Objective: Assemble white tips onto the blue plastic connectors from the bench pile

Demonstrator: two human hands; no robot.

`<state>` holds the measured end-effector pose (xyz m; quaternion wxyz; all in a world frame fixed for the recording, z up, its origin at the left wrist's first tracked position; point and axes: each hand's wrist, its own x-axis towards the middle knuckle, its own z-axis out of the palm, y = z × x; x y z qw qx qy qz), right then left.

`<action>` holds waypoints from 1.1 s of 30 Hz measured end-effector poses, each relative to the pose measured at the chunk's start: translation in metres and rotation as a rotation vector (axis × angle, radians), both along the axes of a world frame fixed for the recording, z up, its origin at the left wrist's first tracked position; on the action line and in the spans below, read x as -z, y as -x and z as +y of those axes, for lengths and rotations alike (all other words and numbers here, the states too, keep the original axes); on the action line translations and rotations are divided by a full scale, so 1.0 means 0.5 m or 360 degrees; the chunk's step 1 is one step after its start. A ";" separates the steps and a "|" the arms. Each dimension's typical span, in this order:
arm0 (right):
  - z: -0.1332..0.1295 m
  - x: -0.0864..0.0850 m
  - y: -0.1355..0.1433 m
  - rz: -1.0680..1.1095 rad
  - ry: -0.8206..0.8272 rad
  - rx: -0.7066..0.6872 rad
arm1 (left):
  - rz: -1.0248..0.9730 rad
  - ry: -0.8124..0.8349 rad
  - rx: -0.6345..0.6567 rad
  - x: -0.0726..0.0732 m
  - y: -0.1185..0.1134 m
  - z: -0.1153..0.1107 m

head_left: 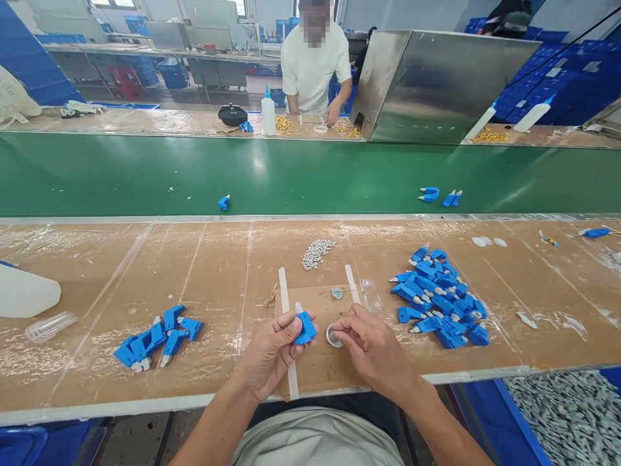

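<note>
My left hand [277, 349] pinches a blue plastic part [305, 328] with a pale tip pointing up, above a cardboard sheet [317, 372] taped to the bench. Just to its right, my right hand [371, 340] has thumb and fingertips together at the edge of a small round metal dish [334, 335]. Whether anything is between those fingertips is hidden. Behind the hands lie a small greyish round blob with a thin stick [337, 294] and a pile of small grey pieces [317, 254]. A large heap of blue parts [439, 301] lies right, a smaller group [158, 338] left.
Beyond the bench runs a green conveyor belt [310, 171] carrying a few blue parts [429, 194]. Across it a person [317, 71] works among gold-coloured pieces, beside a white bottle [268, 113]. A white container [26, 291] lies left; a blue bin of grey pieces [567, 414] stands lower right.
</note>
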<state>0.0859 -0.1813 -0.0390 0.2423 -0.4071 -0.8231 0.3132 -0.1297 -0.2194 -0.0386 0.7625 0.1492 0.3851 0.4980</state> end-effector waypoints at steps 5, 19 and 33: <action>0.006 -0.015 -0.019 0.0162 0.0184 0.0153 | -0.0142 0.0046 0.0006 -0.003 -0.018 -0.008; -0.038 -0.118 -0.014 0.0690 -0.0044 0.0257 | -0.0200 -0.0005 0.0209 -0.036 -0.070 -0.019; -0.037 -0.091 -0.004 0.0566 -0.0081 0.0167 | -0.0217 0.0025 0.0195 -0.040 -0.070 -0.021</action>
